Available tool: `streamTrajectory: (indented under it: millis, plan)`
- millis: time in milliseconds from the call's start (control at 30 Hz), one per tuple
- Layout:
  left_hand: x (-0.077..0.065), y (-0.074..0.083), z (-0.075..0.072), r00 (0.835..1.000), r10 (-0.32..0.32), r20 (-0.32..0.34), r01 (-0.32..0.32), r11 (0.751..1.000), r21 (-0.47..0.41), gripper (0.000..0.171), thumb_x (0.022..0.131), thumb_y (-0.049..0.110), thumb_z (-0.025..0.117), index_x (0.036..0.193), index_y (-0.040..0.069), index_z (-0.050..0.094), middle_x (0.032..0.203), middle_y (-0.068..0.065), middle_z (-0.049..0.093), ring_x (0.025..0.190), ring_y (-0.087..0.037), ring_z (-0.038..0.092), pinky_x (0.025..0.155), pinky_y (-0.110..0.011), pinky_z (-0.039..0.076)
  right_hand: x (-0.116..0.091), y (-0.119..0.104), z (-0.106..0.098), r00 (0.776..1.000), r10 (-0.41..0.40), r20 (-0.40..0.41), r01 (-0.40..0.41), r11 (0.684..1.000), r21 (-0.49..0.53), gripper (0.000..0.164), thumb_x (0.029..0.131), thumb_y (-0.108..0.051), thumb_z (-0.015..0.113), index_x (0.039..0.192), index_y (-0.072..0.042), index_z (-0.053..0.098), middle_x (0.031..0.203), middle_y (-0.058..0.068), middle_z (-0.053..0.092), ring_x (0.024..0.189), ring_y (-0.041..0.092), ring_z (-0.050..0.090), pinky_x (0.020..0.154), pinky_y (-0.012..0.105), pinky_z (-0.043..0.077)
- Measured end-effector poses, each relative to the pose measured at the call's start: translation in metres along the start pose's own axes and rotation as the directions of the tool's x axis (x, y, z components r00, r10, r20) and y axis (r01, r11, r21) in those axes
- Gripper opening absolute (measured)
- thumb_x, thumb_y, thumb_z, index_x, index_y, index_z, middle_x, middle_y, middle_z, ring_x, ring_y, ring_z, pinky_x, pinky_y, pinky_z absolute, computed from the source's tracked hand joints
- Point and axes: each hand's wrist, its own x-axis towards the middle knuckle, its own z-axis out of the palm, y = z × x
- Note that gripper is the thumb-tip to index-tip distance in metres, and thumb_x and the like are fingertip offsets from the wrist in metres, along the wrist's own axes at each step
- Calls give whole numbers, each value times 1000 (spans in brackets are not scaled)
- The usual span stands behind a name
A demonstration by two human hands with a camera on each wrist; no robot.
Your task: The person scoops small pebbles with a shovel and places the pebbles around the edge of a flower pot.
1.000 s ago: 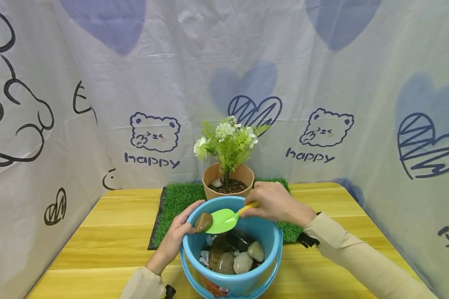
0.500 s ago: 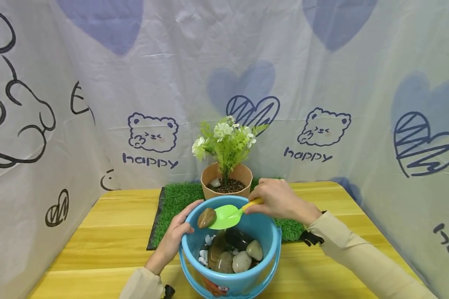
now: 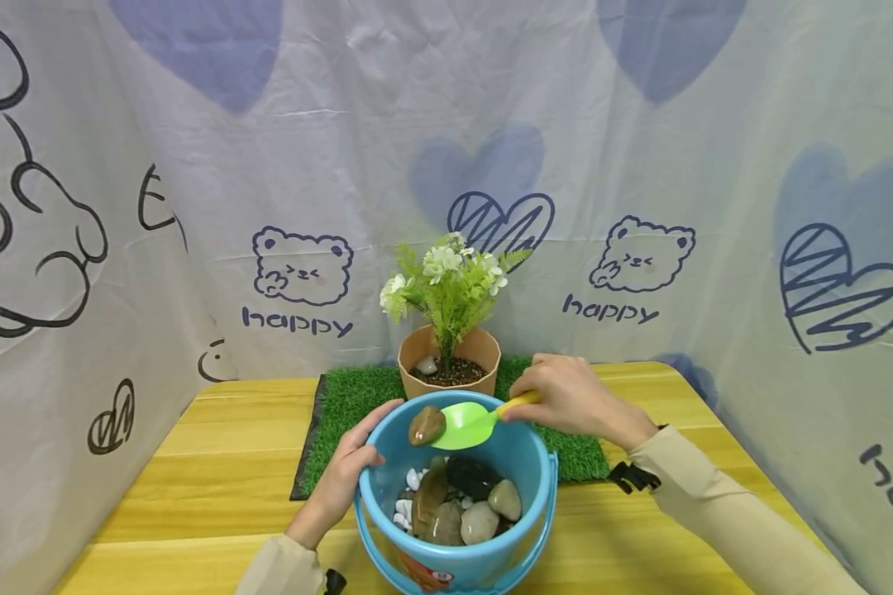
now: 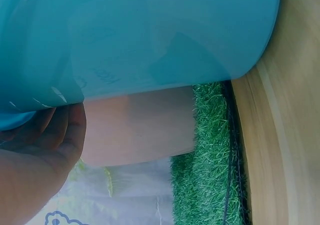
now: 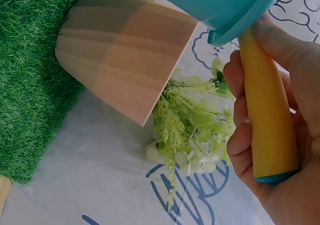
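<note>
My right hand (image 3: pixel 565 397) grips the yellow handle (image 5: pixel 270 115) of a toy shovel whose green blade (image 3: pixel 467 426) hangs over the mouth of a blue bucket (image 3: pixel 457 562). A brown stone (image 3: pixel 427 426) lies at the blade's tip, above the bucket's far inner wall. My left hand (image 3: pixel 342 475) holds the bucket's left rim, thumb over the edge and fingers along the outside, as the left wrist view shows too. Down in the bucket lie several large smooth stones, among them a black stone (image 3: pixel 472 477) and a pale stone (image 3: pixel 479 522), with small white pebbles (image 3: pixel 404 512).
Right behind the bucket a peach flower pot (image 3: pixel 450 384) with white flowers (image 3: pixel 446 263), soil and a pale stone stands on a green turf mat (image 3: pixel 357 413). The wooden table (image 3: pixel 216 487) spreads on both sides. A printed curtain (image 3: pixel 387 107) encloses the back and sides.
My right hand has moved the shovel and the brown stone to the right and slightly up, away from my left thumb. My left hand stays on the rim.
</note>
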Motion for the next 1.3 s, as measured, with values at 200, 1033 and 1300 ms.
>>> streamTrajectory:
  millis: [200, 1033, 1300]
  plan:
    - [0, -1, 0, 1000, 2, -1, -2, 1000, 6, 75, 79, 3, 39, 152, 21, 36, 152, -17, 40, 127, -43, 50, 89, -43, 50, -4, 4, 1, 1000, 3, -21, -3, 1000, 6, 20, 80, -50, 73, 83, -31, 76, 66, -22, 56, 63, 3, 38, 54, 22, 31]
    - [0, -2, 0, 1000, -5, 2, 5, 1000, -15, 74, 80, 4, 39, 151, 23, 37, 152, -18, 39, 128, -44, 49, 91, -45, 51, 0, 18, -8, 981, 153, -119, -156, 988, -10, 30, 80, -47, 74, 90, -20, 80, 78, -8, 71, 67, 7, 48, 57, 25, 38]
    - [0, -1, 0, 1000, 0, 4, 0, 1000, -22, 74, 80, 3, 39, 152, 21, 36, 152, -19, 40, 127, -44, 50, 91, -45, 51, 9, 26, 1, 951, 291, -100, -294, 955, -19, 34, 82, -53, 70, 89, -21, 80, 72, -8, 65, 66, 10, 49, 56, 28, 37]
